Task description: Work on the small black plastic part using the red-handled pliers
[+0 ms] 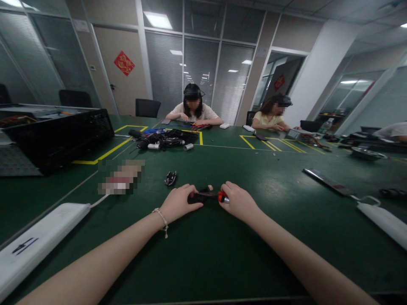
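My left hand (180,199) is closed round a small dark part (199,197), held low over the green table. In my right hand (238,200) is a red-handled tool (222,196); its thin dark shaft points left and meets the dark part. The tool looks like a screwdriver, but my fingers cover most of the handle. Just behind the dark part shows a small pale tan piece (210,187). Further back and to the left lies a small black-and-silver part (171,178), apart from both hands.
A pile of black parts and cables (168,137) lies further back. On the left stand a black computer case (63,140) and a white power bank (47,241); a phone (329,182) with another white power bank (384,224) is on the right. Two co-workers sit across the table (270,262).
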### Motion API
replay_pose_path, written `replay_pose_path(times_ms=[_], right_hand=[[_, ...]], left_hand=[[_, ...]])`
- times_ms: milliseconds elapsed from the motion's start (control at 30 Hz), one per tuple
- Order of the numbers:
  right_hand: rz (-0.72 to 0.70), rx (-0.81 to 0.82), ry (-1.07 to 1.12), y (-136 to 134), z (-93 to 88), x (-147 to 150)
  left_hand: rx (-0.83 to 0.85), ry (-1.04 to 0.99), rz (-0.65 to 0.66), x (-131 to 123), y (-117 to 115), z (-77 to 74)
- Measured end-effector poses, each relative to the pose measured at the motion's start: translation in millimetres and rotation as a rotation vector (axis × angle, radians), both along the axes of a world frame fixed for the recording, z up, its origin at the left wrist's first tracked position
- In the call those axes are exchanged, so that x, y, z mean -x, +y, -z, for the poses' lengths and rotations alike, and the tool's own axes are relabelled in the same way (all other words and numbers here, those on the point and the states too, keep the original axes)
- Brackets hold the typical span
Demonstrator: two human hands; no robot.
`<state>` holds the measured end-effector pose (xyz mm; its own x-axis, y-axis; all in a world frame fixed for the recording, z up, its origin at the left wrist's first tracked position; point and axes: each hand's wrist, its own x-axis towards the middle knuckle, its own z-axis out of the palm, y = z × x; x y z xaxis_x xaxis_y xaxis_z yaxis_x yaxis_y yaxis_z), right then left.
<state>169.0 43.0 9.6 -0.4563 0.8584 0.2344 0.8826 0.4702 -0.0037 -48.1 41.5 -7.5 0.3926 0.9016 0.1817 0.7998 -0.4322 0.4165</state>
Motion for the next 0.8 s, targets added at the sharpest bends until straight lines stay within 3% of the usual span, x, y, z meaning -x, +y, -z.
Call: replay_pose_path(times_ms=[800], right_hand=[[0.009,0.012,-0.04,-0.9,-2.4,1.1]], left_hand=[[-0.002,-0.008,0.003,-0.1,-0.4,-0.4]])
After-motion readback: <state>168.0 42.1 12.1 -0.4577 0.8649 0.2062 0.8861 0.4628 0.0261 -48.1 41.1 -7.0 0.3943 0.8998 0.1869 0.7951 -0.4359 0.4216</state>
